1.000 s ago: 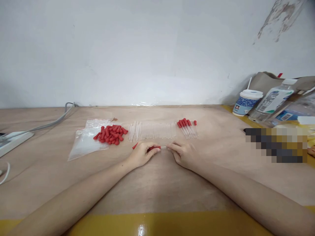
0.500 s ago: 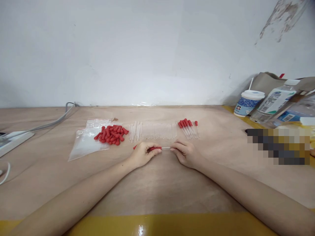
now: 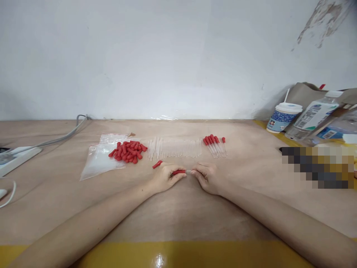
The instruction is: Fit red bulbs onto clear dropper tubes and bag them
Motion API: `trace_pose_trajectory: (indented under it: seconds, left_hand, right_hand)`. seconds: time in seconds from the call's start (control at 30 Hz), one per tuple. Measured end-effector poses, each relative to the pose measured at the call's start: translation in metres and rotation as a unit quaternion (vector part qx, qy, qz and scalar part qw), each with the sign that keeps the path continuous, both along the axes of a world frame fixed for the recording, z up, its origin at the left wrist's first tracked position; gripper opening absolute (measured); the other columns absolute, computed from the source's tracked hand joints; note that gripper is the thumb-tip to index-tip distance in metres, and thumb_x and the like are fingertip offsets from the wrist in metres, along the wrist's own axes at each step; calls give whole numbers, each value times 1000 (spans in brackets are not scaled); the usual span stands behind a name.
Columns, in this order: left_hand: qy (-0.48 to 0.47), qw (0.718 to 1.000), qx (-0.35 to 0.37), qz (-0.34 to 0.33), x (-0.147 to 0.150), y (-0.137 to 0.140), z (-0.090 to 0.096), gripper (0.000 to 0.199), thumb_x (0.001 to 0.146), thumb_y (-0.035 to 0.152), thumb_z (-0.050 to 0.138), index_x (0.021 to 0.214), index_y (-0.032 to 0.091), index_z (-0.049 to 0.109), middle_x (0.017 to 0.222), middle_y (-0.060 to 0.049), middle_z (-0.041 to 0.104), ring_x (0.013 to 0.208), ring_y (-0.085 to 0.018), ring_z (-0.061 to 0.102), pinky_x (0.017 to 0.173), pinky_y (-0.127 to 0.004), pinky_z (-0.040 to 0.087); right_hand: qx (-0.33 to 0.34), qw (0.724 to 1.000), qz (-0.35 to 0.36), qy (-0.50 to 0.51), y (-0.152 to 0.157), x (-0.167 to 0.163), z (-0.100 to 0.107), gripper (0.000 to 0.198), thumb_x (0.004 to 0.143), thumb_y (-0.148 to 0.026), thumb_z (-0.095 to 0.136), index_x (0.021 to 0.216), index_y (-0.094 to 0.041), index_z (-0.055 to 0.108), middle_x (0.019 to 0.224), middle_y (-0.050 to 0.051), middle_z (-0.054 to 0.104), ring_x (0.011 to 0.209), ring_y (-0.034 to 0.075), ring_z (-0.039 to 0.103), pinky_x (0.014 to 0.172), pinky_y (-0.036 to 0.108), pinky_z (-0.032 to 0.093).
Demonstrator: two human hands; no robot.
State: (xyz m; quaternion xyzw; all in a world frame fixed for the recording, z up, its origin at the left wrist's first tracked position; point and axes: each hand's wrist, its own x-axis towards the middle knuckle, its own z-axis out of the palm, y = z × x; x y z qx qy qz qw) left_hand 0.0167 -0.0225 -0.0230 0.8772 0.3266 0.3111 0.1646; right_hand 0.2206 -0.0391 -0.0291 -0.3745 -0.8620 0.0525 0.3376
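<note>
My left hand (image 3: 167,177) is closed around a red rubber dropper bulb (image 3: 179,172), its open end facing right. A clear glass pipette tube (image 3: 188,171) bridges the short gap between my hands, its left end at the bulb's mouth. The fingers of my right hand (image 3: 206,177) pinch that tube and hide most of it. One loose red bulb (image 3: 157,164) lies just behind my left hand. Beyond both hands is a row of clear pipette tubes (image 3: 178,148). To their right lie several droppers with red bulbs (image 3: 214,145).
A pile of red bulbs (image 3: 128,152) rests partly on clear plastic bags (image 3: 96,162) at left. Further left are a power strip (image 3: 21,160) and grey cable (image 3: 60,138). A paper cup (image 3: 283,117) and plastic bottle (image 3: 314,115) stand at the back right.
My hands have come closer together, and less of the tube shows between them. The loose red bulb behind my left hand is now more fully visible.
</note>
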Motion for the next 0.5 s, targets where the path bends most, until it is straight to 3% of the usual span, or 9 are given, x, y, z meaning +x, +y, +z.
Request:
trace_pose_trajectory:
  seconds: [0.33,0.5]
  left_hand:
    - [12,999,30,-17,0,-1,0,21,85,29,51,93,17,65,78,-4,69,68,-14,63,64,-24,47]
    - [21,999,9,-23,1,0,2,21,86,28,49,96,18,64,81,-3,69,70,-14,63,65,-24,47]
  right_hand:
    - [-89,996,-4,-27,2,-7,7,34,88,-28,36,63,-18,56,55,-1,56,48,10,45,49,22,30]
    - [-147,988,10,-47,2,-7,17,34,90,-29,36,66,-18,57,57,-1,56,50,9,47,51,21,32]
